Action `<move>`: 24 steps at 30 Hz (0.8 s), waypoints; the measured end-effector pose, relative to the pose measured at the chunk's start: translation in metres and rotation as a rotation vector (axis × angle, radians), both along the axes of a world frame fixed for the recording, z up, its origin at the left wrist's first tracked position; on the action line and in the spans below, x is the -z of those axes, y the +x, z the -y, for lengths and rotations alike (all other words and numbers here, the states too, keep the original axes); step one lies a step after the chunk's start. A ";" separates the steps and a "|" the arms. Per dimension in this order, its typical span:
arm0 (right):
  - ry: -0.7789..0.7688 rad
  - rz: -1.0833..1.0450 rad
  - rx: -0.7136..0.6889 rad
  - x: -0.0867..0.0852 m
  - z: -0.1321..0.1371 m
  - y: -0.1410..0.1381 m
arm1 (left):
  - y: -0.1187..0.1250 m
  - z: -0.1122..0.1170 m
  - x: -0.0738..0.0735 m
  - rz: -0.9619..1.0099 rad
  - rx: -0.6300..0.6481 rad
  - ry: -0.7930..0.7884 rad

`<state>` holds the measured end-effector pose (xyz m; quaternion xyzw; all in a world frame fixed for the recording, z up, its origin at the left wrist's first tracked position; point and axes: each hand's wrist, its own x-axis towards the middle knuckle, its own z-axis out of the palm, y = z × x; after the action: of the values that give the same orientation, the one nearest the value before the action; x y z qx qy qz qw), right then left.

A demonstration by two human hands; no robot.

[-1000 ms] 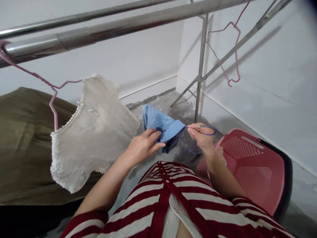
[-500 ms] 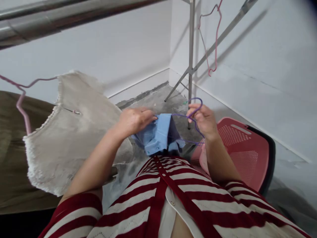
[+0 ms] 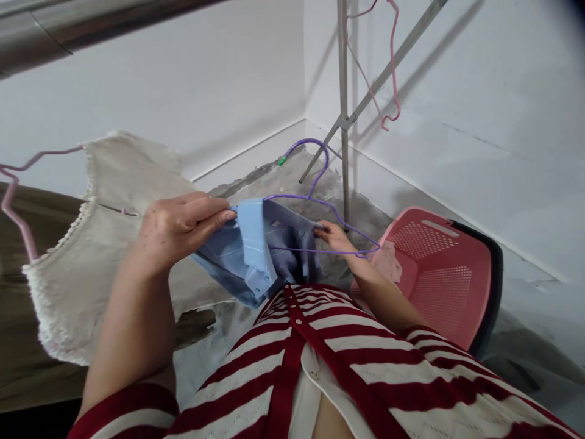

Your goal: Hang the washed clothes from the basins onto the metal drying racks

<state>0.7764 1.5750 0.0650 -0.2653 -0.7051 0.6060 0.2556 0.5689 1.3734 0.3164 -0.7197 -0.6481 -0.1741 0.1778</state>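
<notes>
My left hand (image 3: 180,225) pinches the collar edge of a small light-blue shirt (image 3: 256,253) in front of my chest. A purple wire hanger (image 3: 315,201) with a green tip lies partly inside the shirt, its hook pointing up and away. My right hand (image 3: 333,235) is closed on the shirt's right side, beside the hanger's lower wire. The shirt's lower part hangs behind my red-and-white striped top.
A cream knitted top (image 3: 105,244) hangs on a pink hanger (image 3: 18,195) at left, with olive cloth (image 3: 13,341) behind it. Steel rails (image 3: 68,24) cross overhead. An empty pink hanger (image 3: 388,73) hangs on the rack's upright (image 3: 342,91). A red laundry basket (image 3: 448,274) stands on the concrete floor at right.
The camera tilted down and right. My left hand lifted the shirt collar leftward; the hanger swung upright into the shirt, and my right hand dropped from the hook to the shirt's right side.
</notes>
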 end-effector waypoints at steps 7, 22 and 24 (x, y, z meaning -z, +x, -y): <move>0.337 -0.127 0.460 -0.070 -0.070 0.020 | -0.018 0.020 0.027 -0.285 -0.248 0.039; 0.799 -0.208 -0.130 -0.107 0.035 0.025 | -0.011 0.014 0.080 -0.077 -0.653 0.462; 0.756 -0.222 0.065 -0.101 0.012 0.031 | -0.017 0.021 0.081 -0.041 -0.553 0.576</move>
<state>0.8071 1.5627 0.1658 -0.1074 -0.8378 0.3201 0.4291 0.5515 1.3527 0.2355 -0.4423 -0.7384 -0.2799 0.4252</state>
